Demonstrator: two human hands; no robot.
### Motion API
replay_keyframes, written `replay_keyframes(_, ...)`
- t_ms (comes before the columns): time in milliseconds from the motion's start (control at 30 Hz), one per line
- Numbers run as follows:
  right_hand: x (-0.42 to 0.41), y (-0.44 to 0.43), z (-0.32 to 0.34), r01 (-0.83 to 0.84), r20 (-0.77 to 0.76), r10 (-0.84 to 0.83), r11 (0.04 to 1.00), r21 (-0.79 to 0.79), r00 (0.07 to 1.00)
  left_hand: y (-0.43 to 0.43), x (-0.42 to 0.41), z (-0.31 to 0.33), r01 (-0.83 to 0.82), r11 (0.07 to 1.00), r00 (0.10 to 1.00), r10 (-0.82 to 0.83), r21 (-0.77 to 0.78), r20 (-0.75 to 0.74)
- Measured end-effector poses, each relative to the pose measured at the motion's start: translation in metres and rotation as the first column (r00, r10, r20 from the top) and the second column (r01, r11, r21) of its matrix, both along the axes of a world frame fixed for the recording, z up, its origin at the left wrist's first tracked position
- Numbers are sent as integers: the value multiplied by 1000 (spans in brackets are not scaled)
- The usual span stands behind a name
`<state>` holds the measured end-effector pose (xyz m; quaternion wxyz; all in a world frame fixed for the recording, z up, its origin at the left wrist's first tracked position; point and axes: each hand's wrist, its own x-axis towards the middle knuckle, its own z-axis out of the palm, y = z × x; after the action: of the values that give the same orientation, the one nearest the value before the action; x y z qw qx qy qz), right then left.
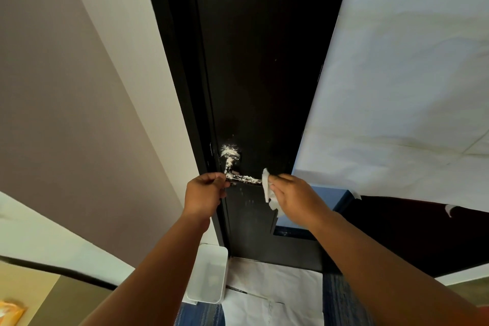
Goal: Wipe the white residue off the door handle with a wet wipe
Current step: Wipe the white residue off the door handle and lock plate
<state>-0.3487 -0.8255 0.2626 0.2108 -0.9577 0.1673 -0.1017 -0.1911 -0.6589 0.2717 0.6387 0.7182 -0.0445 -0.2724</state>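
Your left hand (205, 192) was closed around the near end of the door handle (239, 178), by the door's edge. Your right hand (292, 194) pinched a folded wet wipe (268, 190) against the handle's far end. The handle sat low on the black door (264, 61), with white residue (230, 152) smeared over its round base and along the lever between your hands; a few white specks also marked the door just below.

White paper sheeting (397, 74) covered the wall to the right of the door, and more lay on the floor at its foot. A white plastic bin (209, 276) stood on the floor below your left forearm, near the door frame. A blue box (333, 196) showed behind your right wrist, partly hidden by it.

An orange packet (10, 312) was cut off at the bottom left corner; any print on it was too blurred to read.
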Motion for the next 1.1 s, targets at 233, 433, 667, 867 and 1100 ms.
replay_keyframes(233,14,3,-2,-19,39,23,992,-121,999,0,-1,-1,6,1000,1000,-6,13,19)
replay_keyframes(433,21,9,-3,-72,64,81,990,-124,995,0,-3,1,-1,1000,1000,1,13,14)
replay_keyframes(667,-6,-5,-9,-33,102,37,999,-36,994,0,-2,2,-6,1000,1000,6,12,5)
replay_keyframes(867,14,17,-6,23,203,-3,995,-94,979,0,-2,1,-3,1000,1000,3,20,4)
replay_keyframes(1100,-9,8,-6,-43,303,85,989,-141,949,1,0,1,2,1000,1000,-2,18,-8)
